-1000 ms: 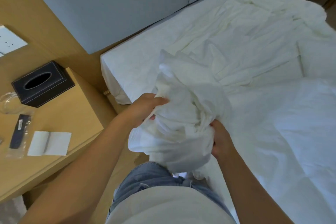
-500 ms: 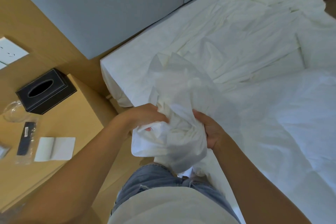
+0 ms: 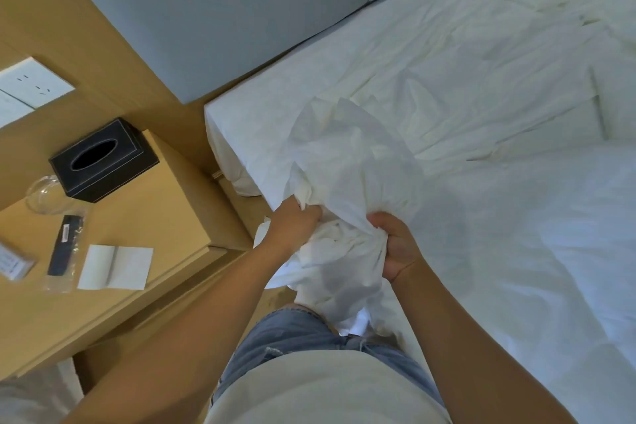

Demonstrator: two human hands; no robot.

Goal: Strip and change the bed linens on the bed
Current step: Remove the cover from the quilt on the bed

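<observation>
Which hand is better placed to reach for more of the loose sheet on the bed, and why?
Probably the right hand: it grips the bundle over the bed, nearest the loose sheet. The left hand grips at the bed's edge, farther off.

both bare forearms stretched out in front, close together. left hand grips the left side of the bunched sheet, right hand fists its right side, fingers curled tight
</observation>
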